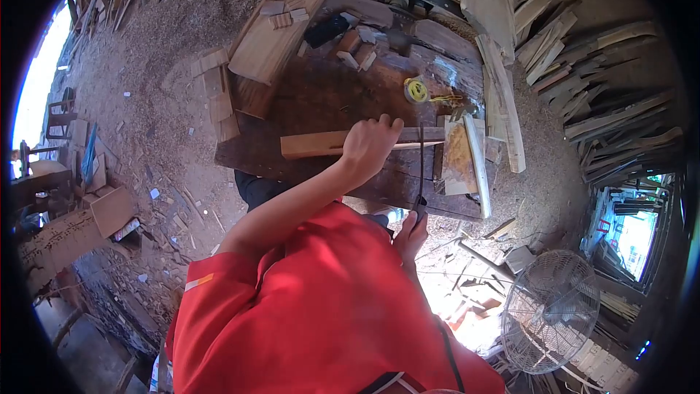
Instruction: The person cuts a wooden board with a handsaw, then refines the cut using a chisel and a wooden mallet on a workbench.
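The wooden piece lies across the bench, long and straight-edged, orange-brown toward its left end and duller and greyer past the left hand, which presses down on it with fingers bent over the far side. The right hand is closed around the dark handle of a saw, its narrow blade crossing the wooden piece. The left hand covers the wood's middle; the right hand's grip is partly hidden, and the blade's teeth are too small to tell.
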### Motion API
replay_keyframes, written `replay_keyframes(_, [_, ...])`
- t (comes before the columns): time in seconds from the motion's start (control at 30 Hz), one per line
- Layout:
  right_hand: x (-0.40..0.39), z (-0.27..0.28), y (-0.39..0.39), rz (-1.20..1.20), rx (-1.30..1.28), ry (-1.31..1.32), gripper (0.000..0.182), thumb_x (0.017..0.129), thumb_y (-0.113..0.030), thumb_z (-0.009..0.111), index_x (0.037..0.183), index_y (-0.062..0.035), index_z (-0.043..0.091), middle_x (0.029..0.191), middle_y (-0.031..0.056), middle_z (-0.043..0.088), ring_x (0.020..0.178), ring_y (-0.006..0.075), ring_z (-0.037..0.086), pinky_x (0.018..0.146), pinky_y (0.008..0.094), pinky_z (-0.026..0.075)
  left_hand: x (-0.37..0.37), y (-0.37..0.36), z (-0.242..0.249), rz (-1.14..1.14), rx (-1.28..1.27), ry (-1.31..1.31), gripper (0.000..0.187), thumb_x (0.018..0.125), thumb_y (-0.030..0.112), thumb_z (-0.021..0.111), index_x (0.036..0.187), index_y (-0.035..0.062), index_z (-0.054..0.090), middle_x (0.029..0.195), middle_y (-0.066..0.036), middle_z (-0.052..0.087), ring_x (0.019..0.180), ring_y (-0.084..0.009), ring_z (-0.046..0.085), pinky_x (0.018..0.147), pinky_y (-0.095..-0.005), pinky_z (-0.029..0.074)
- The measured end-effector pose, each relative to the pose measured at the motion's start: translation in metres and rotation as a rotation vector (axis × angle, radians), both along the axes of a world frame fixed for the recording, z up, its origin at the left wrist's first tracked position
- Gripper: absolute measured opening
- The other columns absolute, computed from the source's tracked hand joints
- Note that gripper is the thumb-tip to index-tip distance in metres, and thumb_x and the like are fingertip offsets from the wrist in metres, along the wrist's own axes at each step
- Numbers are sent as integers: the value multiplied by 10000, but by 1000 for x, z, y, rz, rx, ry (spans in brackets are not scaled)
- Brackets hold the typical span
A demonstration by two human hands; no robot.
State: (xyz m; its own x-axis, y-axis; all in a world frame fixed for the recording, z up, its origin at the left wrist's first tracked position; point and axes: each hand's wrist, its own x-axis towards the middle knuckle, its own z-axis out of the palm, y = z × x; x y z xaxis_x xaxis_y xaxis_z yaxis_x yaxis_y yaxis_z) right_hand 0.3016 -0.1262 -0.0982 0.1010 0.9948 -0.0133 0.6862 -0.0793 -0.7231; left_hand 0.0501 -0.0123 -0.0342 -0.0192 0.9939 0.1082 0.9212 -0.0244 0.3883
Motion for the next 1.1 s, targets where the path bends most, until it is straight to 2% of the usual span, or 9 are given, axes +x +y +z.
replay_keyframes(0.17, [19,9,-5,104,-154,249,332,1145,-328,483,1026,-43,605,620,1,468,521,101,430,495,299,324,6,-8,4,-4,34,12,351,808,157,827,1072,83,608,974,-99,660,876,-286,740,726,-403,601])
replay_keyframes(0.27, [27,46,-3,-111,-554,914,371,1150,-402,472,1021,-73,584,606,-33,436,473,76,383,451,254,291,7,-11,3,21,59,49,317,821,137,801,1066,85,606,974,-101,653,884,-285,736,737,-398,597])
replay_keyframes(0.33, [44,57,13,318,-496,674,370,1160,-408,454,1045,-78,576,613,-48,441,470,43,347,437,226,257,13,-13,2,22,50,59,318,822,143,803,1065,85,606,980,-103,652,890,-287,734,742,-397,595])
replay_keyframes(0.43, [35,53,21,115,-478,516,296,1162,-330,480,1042,-74,572,646,-65,442,520,20,343,466,222,249,11,-12,4,11,27,28,388,811,223,857,1070,79,607,1004,-112,661,904,-295,733,766,-407,593])
replay_keyframes(0.67, [4,47,60,167,-134,485,270,1145,-258,489,1151,-17,609,733,-24,499,665,70,460,608,261,399,14,-4,8,11,10,-58,448,782,312,896,1062,75,639,995,-117,699,900,-314,751,761,-427,603])
replay_keyframes(0.8, [-2,47,80,296,-144,176,328,1126,-316,505,1167,-7,605,759,95,614,700,230,615,651,403,476,4,9,5,10,-63,-94,459,769,332,903,1056,67,664,927,-128,744,857,-335,768,731,-446,615])
replay_keyframes(0.83, [-1,35,81,294,-131,148,362,1118,-345,507,1179,-2,606,783,161,648,730,365,657,688,485,489,1,12,8,2,-61,-100,462,766,337,904,1057,66,669,909,-131,754,848,-340,772,724,-449,617])
replay_keyframes(0.93, [-5,20,82,287,-136,160,376,1121,-353,506,1192,3,606,786,176,653,729,407,656,693,511,485,-8,18,16,-8,-55,-93,411,763,315,915,1017,74,701,878,-127,775,843,-301,785,726,-401,619])
replay_keyframes(1.1, [-14,23,80,333,-69,89,377,1124,-347,502,1196,8,606,754,168,642,698,399,655,663,501,478,-13,22,16,-17,-116,-111,483,756,360,914,1077,72,697,855,-136,768,838,-343,776,735,-447,622])
